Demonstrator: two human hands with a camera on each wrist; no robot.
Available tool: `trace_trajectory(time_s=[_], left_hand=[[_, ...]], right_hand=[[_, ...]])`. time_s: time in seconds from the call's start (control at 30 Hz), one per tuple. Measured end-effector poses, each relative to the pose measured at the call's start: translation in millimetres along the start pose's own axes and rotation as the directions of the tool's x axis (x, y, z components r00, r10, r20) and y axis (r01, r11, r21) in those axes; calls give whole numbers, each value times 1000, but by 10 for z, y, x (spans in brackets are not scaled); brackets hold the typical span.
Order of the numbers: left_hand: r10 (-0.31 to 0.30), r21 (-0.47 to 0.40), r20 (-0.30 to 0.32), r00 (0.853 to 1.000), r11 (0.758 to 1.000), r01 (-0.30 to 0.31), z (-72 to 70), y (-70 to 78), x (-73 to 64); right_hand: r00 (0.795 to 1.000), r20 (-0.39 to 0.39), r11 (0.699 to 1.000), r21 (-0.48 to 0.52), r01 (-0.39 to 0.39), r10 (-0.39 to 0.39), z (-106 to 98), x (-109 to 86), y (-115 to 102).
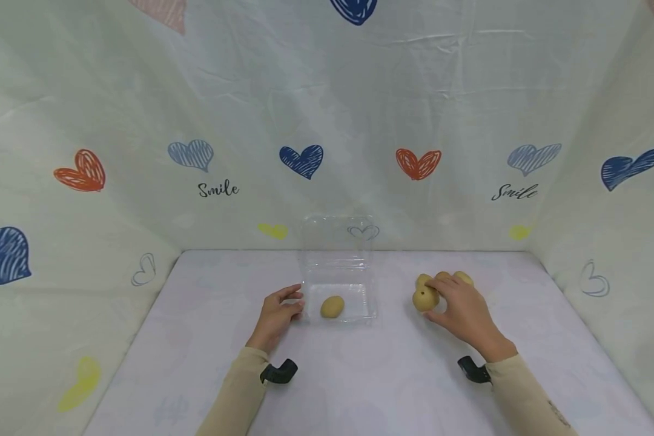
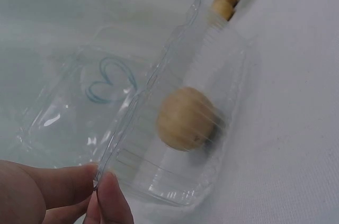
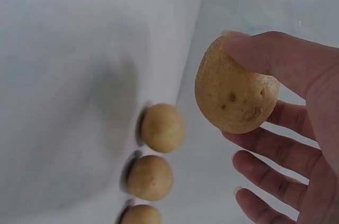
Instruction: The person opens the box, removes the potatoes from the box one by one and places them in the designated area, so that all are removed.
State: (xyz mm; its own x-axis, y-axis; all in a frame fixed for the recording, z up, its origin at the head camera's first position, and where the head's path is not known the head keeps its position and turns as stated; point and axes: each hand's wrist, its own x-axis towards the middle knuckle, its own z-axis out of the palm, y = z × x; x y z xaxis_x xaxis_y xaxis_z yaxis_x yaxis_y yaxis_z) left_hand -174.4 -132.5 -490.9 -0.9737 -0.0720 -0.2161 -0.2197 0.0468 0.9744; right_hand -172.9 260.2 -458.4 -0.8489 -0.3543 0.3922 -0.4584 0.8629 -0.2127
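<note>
A clear plastic clamshell box (image 1: 372, 303) stands on the table with its lid (image 1: 335, 239) raised at the back. One potato (image 1: 332, 307) lies inside its base, seen through the wall in the left wrist view. My left hand (image 1: 278, 316) pinches the box's left rim between thumb and fingers (image 2: 114, 197). To the right of the box, my right hand (image 1: 463, 309) grips another potato (image 3: 235, 89) between thumb and fingertips, held above the table. Three more potatoes (image 3: 163, 127) sit in a row beyond it, partly hidden by that hand in the head view.
The white-covered table (image 1: 218, 363) runs back to a hanging cloth (image 1: 360, 91) printed with hearts and "Smile" lettering. Cloth also rises at both sides. A black wrist mount (image 1: 280, 371) sits on the left sleeve, and another (image 1: 474, 369) on the right.
</note>
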Motion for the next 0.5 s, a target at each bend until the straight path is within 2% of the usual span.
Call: trace_trajectory(time_s=[0.5], left_hand=[[11, -5, -1, 1000, 1000, -11, 11, 15, -8]], right_hand=[[996, 70, 997, -40, -59, 61, 61, -105, 133]])
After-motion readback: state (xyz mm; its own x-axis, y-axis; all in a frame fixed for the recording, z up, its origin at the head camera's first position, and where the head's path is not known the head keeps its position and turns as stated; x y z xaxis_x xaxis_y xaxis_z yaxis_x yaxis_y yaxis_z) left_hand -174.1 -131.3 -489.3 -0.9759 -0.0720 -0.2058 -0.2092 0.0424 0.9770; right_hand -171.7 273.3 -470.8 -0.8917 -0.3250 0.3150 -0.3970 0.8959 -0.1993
